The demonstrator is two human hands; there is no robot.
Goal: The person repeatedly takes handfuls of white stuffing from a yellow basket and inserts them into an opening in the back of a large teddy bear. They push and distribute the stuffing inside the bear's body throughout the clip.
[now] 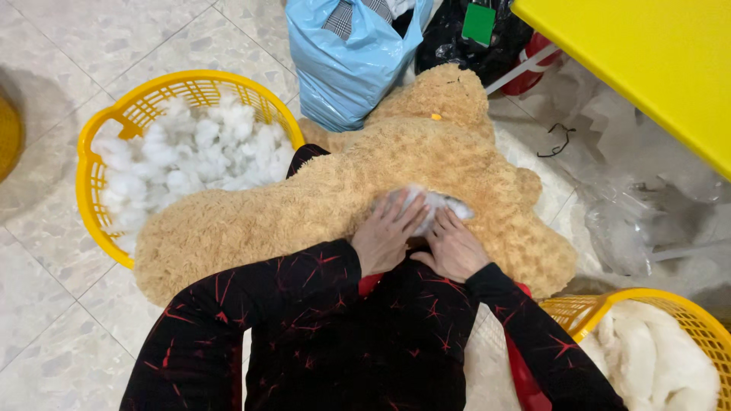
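Note:
A large tan plush bear (343, 190) lies face down across my lap. Both hands press a wad of white stuffing (438, 202) against an opening in its back. My left hand (388, 232) lies flat over the wad with fingers stretched. My right hand (455, 245) touches the wad's lower edge, fingers curled toward it. My sleeves are black with red marks.
A yellow basket (95, 164) of loose white stuffing stands at the left on the tiled floor. Another yellow basket (579, 312) with white filling is at the lower right. A blue plastic bag (343, 68) sits behind the bear. A yellow table (655, 68) fills the upper right.

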